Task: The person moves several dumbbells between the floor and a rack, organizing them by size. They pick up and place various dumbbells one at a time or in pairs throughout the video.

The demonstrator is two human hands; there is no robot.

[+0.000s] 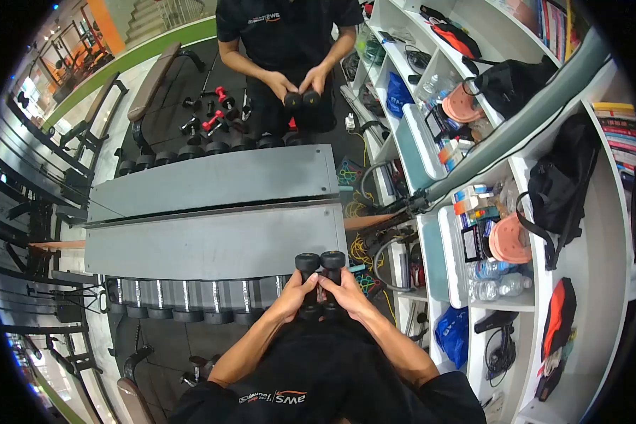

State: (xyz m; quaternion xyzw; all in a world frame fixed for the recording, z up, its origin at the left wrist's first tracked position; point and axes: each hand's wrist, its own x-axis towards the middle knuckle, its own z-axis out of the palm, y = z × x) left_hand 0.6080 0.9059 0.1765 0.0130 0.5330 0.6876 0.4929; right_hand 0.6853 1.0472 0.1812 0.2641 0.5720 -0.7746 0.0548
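so there's a pair of black dumbbells (321,261), one in each hand, held in front of the person's body at the near edge of the gray rack top (215,244), over by its right end. their far heads sit side by side, just beside each other. left hand (293,295) is closed around the handle of one, right hand (348,295) is closed around the other, and the thumbs come in close together between them. a row of dumbbells with shiny metal handles (217,297) runs along under the edge of the rack top, off to the left of the hands. past the rack top there's a mirror (261,169) showing the same person and the same pair again. down left on the dark floor (166,346) you get part of a padded gym bench (133,399) and some more weights (196,371). on the right it's a white shelf unit (519,306) with clear plastic bottles (514,284), a pink round thing (509,239), a blue bag (451,337), and a black backpack (562,184).
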